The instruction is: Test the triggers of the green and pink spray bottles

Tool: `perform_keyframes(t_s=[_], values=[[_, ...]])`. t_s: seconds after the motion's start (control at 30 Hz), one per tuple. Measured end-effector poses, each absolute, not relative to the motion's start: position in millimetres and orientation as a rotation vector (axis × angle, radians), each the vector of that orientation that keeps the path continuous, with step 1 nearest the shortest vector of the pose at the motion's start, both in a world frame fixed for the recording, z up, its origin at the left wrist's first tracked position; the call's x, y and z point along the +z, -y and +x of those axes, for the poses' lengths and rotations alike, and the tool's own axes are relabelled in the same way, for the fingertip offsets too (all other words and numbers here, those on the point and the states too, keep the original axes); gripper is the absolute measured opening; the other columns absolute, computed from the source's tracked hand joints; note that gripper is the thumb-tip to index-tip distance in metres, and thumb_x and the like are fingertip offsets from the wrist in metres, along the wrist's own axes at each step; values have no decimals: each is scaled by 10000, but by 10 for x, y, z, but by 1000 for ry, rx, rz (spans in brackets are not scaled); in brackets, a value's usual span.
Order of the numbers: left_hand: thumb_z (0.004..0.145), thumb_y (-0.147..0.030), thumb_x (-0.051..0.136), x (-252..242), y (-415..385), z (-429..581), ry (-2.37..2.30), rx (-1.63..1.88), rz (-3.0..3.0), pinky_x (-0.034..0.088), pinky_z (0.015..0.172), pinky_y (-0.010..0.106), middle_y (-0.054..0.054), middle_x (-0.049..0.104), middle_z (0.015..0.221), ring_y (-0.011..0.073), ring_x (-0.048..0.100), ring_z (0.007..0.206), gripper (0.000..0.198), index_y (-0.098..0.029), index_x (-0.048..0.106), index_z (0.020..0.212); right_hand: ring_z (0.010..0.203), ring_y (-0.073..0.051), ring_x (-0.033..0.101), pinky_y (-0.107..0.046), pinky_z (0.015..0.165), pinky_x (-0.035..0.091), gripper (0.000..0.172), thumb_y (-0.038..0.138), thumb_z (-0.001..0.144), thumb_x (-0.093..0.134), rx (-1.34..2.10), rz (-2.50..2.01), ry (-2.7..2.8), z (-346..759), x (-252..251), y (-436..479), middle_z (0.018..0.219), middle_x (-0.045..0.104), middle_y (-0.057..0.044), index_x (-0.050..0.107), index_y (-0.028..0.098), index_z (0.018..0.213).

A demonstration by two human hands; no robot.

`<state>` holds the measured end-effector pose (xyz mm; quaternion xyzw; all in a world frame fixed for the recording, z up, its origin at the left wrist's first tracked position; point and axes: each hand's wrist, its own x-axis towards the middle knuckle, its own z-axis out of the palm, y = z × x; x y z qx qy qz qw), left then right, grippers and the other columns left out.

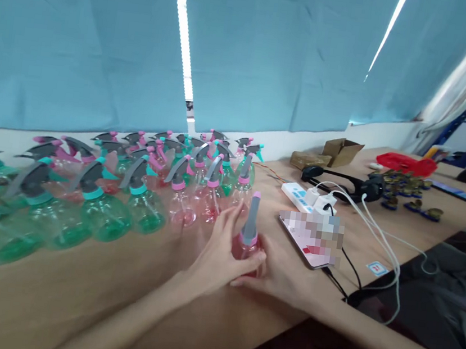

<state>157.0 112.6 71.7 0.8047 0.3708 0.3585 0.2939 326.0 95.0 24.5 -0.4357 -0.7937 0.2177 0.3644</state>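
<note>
A pink spray bottle (249,239) with a grey trigger stands upright on the table, partly hidden behind my fingers. Around its left side curls my left hand (224,247), thumb across the front. From the right, my right hand (272,270) wraps the lower body of the same bottle. Just left of my hands are other pink spray bottles (212,197), and farther left a front row of green spray bottles (104,215) with grey and teal heads.
Right of my hands lie a phone (303,240) and a white power strip (296,195) with chargers and trailing cables. Behind are a black headset-like strap (342,182), an open cardboard box (341,152), a red tray (404,163) and several small brassy parts (405,184). Blue curtain covers the wall.
</note>
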Motion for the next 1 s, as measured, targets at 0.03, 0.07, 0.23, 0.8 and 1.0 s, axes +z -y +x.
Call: perform_keyframes(t_s=[0.03, 0.07, 0.23, 0.8, 1.0], values=[[770, -366, 665, 663, -1119, 1589, -1009, 911, 2153, 259, 1112, 589, 151, 300, 1437, 349, 272, 1376, 851, -258, 167, 1452, 953, -277, 640, -425, 792, 536, 601, 442, 715, 746, 588, -1129, 2005, 3369, 257, -993, 1097, 638, -92, 473, 227, 1205], [777, -378, 657, 597, -1113, 1593, -1029, 865, 2165, 245, 1114, 606, 155, 275, 1454, 356, 240, 1393, 843, -261, 163, 1450, 963, -282, 637, -435, 804, 530, 607, 429, 706, 754, 582, -1147, 1962, 3477, 278, -1046, 1098, 640, -95, 474, 220, 1203], [872, -281, 538, 249, -1136, 1457, -1116, 819, 2218, 347, 1083, 546, 115, 394, 1367, 299, 403, 1303, 547, -279, 295, 1363, 956, -302, 620, -464, 822, 495, 634, 479, 677, 761, 351, -1290, 1857, 3976, 424, -1499, 1066, 631, -119, 492, 183, 1169], [907, -249, 482, 47, -1330, 1291, -1243, 823, 2185, 431, 1008, 509, 74, 523, 1229, 260, 527, 1165, 318, -280, 418, 1217, 848, -269, 642, -376, 742, 492, 503, 355, 614, 787, 387, -1376, 1837, 4077, 287, -2604, 943, 684, -82, 621, 158, 1046], [895, -246, 497, -9, -1359, 1291, -1243, 839, 2153, 429, 1005, 457, 50, 543, 1203, 225, 536, 1135, 304, -275, 444, 1193, 877, -262, 658, -372, 785, 504, 471, 354, 659, 771, 435, -1279, 1911, 4045, 324, -2588, 982, 700, -75, 632, 179, 1074]])
